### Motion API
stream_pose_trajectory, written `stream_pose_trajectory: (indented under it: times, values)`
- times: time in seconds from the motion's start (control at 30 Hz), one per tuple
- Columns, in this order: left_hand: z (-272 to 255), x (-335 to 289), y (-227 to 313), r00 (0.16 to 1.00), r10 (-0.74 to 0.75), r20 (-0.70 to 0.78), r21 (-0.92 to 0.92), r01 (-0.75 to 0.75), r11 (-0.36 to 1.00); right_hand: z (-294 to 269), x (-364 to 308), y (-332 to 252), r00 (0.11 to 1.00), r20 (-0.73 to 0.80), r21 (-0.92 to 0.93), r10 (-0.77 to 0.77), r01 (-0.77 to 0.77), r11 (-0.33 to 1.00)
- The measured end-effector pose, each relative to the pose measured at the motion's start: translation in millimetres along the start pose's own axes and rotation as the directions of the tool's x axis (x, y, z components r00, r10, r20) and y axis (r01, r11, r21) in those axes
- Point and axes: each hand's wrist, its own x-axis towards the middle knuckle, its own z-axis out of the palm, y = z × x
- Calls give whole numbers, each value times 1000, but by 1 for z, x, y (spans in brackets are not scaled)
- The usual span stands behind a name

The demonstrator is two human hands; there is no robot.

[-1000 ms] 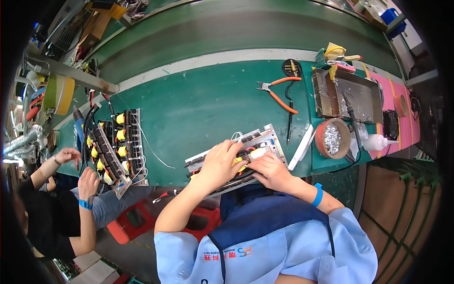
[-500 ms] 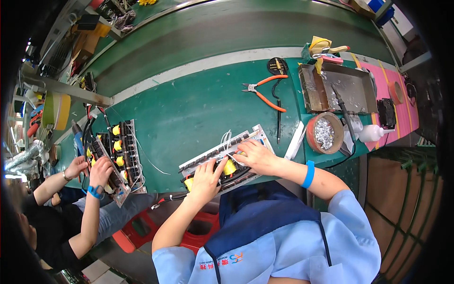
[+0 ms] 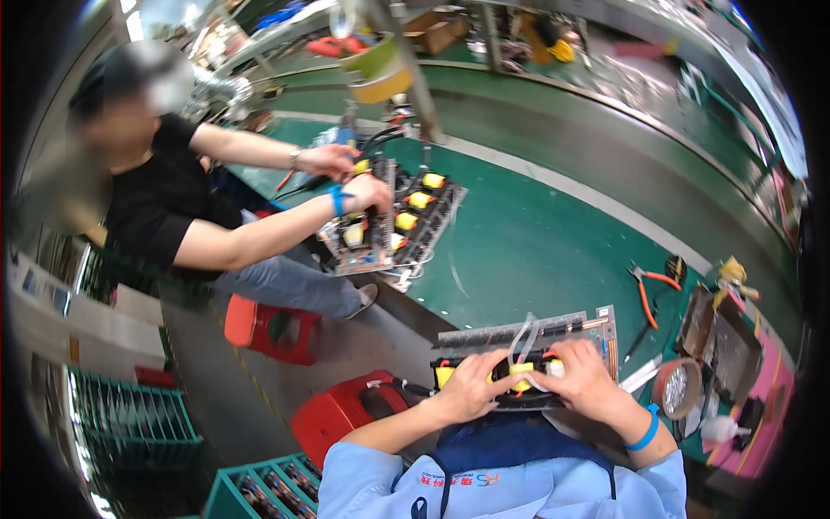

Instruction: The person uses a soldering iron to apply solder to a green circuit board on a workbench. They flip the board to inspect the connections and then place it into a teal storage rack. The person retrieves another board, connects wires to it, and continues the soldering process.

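1. Far left of where I stand: a co-worker (image 3: 138, 208) in a black top, both hands on a pair of boards (image 3: 443, 212) with yellow blocks; a blue band circles one wrist.
2. Two red stools (image 3: 270, 330) on the floor, between the co-worker and the wearer.
3. Left hand (image 3: 469, 387): fingers partly bent, fingertips at the yellow and black parts. Whether it pinches anything, I cannot tell.
4. Circuit board (image 3: 553, 329): at the near edge of the green bench (image 3: 527, 251), in front of the wearer, under both hands. A looped white strip (image 3: 522, 336) stands up from its middle, beside a yellow block.
5. Right hand (image 3: 586, 379): fingers curled, half closed, over the board's right part; actual hold unclear to me.
6. Right of the board: orange-handled pliers (image 3: 645, 298), jaws pointing away from the wearer; a round bowl (image 3: 661, 394) of silvery bits; a white bottle (image 3: 719, 428); a metal tray (image 3: 737, 353).
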Motion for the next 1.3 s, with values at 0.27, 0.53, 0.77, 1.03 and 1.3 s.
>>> stream_pose_trajectory:
  times: [0.27, 0.53, 0.77, 1.03, 1.3]
  values:
    - [-8, -150, 43, 783, -394, -481, 27, 463, 886, 21, 106, -109, 795, 265, 37, -545, 557, 830]
    - [-30, -236, 102, 464, -518, -718, -28, 725, 688, 42, 166, -224, 431, 277, 166, -859, 858, 485]
    - [-30, -305, 190, -3, -491, -871, -117, 973, 201, 78, 194, -311, 19, 149, 191, -989, 980, 48]
    - [-69, -325, 276, -361, -598, -716, -682, 546, 487, 114, 218, -340, -210, -43, 254, -977, 943, -214]
    - [-54, -327, 253, -325, -711, -623, -268, 943, -197, 127, 224, -375, -296, -119, 255, -948, 913, -317]
